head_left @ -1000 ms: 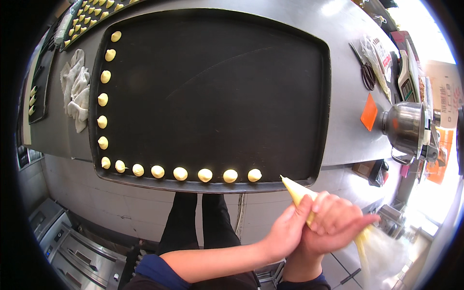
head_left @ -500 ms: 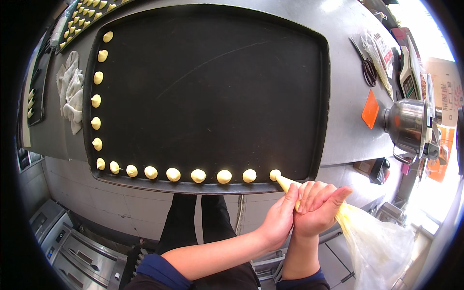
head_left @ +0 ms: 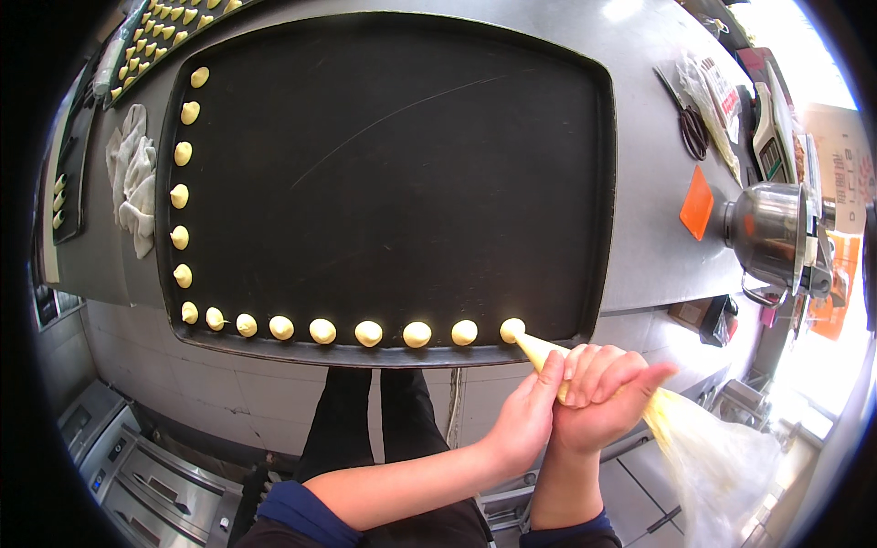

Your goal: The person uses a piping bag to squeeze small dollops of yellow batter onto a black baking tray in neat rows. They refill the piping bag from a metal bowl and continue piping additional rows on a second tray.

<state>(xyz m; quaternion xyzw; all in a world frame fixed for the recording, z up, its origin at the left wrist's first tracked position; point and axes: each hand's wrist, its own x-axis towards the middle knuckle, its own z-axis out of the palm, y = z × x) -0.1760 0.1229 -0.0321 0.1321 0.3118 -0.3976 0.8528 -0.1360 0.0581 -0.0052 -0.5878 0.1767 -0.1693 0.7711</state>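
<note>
1. My right hand (head_left: 607,388) is wrapped around the piping bag (head_left: 639,402), fingers closed over its narrow front part, just off the tray's (head_left: 384,183) near right corner.
2. My left hand (head_left: 525,420) lies against the right one from the left, fingers bent, index finger laid along the bag's cone; it steadies the bag and holds nothing else.
3. The bag's tip (head_left: 528,342) touches the newest dab (head_left: 512,329) at the right end of the near row on the tray. The slack clear end of the bag trails off to the right of my hands, below the tray's edge.
4. The tray is dark, rectangular, with rounded corners, and sits on a steel table (head_left: 653,228).
5. Pale yellow dabs (head_left: 368,333) run in one row along the tray's near edge and in one column up its left edge; the two lines meet at the near left corner. The tray's middle is bare.
6. Left of the tray: a crumpled white cloth (head_left: 132,178).
7. Beyond the tray's far left corner: a second tray (head_left: 169,27) filled with dabs.
8. Right of the tray: an orange scraper (head_left: 697,203), then a steel pot (head_left: 772,233).
</note>
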